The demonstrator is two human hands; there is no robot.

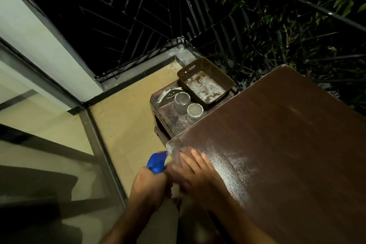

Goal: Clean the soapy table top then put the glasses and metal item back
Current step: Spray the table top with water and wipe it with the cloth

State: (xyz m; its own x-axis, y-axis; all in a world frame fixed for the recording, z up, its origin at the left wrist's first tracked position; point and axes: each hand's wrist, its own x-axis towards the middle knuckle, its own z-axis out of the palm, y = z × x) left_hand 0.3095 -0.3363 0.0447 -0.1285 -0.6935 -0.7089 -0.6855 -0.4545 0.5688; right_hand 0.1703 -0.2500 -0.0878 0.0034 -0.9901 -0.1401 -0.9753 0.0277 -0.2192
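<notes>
The dark brown table top (287, 144) fills the right side, with a pale soapy film near its front left corner. My left hand (150, 186) is shut on a spray bottle with a blue head (157, 161) just off that corner. Beside it, my right hand (195, 172) lies flat and blurred on the soapy patch, fingers apart. Beyond the table, a low brown stool (168, 113) carries several clear glasses (195, 110) and a dark curved metal item (171, 93).
A brown perforated basket (206, 83) with a whitish stained bottom stands on the stool's far side. A black metal railing (178, 25) and foliage close the balcony behind. A glass sliding door (59, 125) runs along the left; tan floor tiles lie between.
</notes>
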